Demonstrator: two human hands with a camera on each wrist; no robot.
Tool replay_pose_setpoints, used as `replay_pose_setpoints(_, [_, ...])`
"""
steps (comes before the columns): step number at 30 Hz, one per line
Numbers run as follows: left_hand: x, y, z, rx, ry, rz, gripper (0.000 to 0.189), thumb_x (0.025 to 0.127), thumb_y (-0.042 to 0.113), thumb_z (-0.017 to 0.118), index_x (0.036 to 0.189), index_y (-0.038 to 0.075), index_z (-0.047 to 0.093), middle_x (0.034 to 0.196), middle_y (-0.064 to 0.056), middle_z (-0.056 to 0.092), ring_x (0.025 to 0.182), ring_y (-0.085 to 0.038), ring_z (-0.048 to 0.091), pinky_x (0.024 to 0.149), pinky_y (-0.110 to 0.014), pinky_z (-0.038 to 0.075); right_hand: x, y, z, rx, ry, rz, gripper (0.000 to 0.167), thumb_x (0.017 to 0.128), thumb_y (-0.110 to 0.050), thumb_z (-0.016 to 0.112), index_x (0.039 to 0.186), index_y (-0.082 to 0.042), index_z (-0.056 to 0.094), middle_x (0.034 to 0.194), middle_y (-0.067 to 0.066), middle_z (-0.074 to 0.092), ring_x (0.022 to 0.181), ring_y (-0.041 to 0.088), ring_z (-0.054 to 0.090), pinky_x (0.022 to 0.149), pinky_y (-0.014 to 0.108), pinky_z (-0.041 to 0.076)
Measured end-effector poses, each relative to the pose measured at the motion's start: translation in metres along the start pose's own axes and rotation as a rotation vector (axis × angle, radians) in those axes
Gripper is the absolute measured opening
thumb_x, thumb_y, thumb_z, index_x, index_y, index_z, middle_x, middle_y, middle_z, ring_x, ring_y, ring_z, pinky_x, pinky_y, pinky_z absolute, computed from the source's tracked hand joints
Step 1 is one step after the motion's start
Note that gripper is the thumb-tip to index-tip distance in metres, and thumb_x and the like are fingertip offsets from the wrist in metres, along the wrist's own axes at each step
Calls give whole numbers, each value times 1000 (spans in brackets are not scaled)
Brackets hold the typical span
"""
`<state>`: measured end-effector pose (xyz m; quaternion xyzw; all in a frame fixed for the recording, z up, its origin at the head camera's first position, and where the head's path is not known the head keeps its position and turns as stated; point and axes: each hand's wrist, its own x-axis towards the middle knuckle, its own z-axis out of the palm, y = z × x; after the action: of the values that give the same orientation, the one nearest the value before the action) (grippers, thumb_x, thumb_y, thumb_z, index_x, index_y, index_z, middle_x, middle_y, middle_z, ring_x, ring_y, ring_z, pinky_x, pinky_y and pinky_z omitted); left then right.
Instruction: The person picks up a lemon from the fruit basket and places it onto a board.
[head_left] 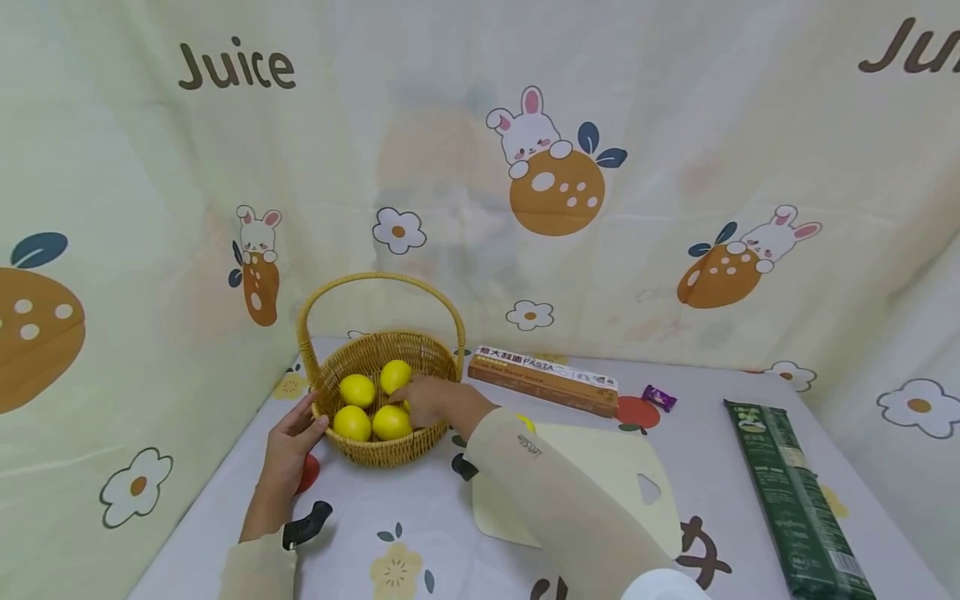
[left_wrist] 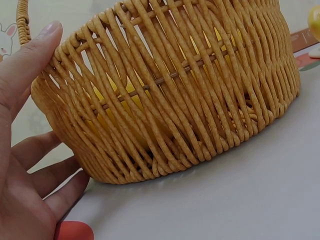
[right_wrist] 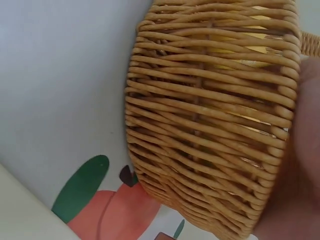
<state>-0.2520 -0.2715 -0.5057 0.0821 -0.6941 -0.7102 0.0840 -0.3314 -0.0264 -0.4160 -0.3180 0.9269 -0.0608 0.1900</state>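
Note:
A wicker basket (head_left: 386, 454) with a tall arched handle stands on the table, with several yellow lemons (head_left: 352, 423) inside. My left hand (head_left: 288, 442) holds its left side, thumb over the rim and fingers against the outer wall, as the left wrist view shows. Over the right rim, my right hand (head_left: 431, 400) reaches down among the lemons. A bit of yellow shows under its fingers, but I cannot tell whether they grip that lemon. In the right wrist view, the basket's wall (right_wrist: 215, 110) hides the fingertips.
Under my right forearm lies a cream cutting board (head_left: 622, 467), with another yellow lemon (head_left: 527, 423) partly hidden by the sleeve. Behind it are a pasta box (head_left: 543, 383) and a small purple wrapped candy (head_left: 660, 397). A long green package (head_left: 798, 500) lies far right. Printed cloth hangs behind.

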Motion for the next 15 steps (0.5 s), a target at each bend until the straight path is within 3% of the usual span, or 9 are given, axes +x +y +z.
replay_pose_setpoints(4, [1, 1, 1, -17, -2, 16, 59, 95, 20, 65, 149, 15, 41, 148, -16, 42, 126, -18, 45, 89, -14, 47, -1, 0, 0, -15, 18, 49, 57, 96, -14, 57, 147, -34, 44, 156, 8, 29, 138, 21, 33, 110, 40, 34])
replay_pose_setpoints(8, [2, 1, 2, -27, -6, 27, 58, 96, 17, 64, 149, 14, 42, 147, -18, 42, 123, -15, 48, 88, -13, 47, 0, 1, 1, -56, 66, 112, 60, 93, -26, 63, 149, -23, 41, 149, 14, 36, 117, 21, 50, 99, 37, 45])
replay_pose_setpoints(12, [1, 1, 1, -27, -7, 22, 58, 96, 17, 64, 149, 14, 41, 147, -18, 42, 124, -16, 47, 88, -14, 47, 3, 2, 2, -85, 97, 123, 56, 91, -28, 65, 142, -13, 49, 135, 13, 48, 101, 18, 52, 92, 34, 47])
replay_pose_setpoints(15, [1, 2, 0, -26, 1, 9, 59, 95, 18, 65, 149, 15, 42, 147, -16, 42, 127, -18, 45, 89, -14, 47, 3, 0, 1, -75, 99, 114, 58, 91, -26, 66, 144, -13, 46, 137, 11, 49, 108, 19, 52, 97, 35, 45])
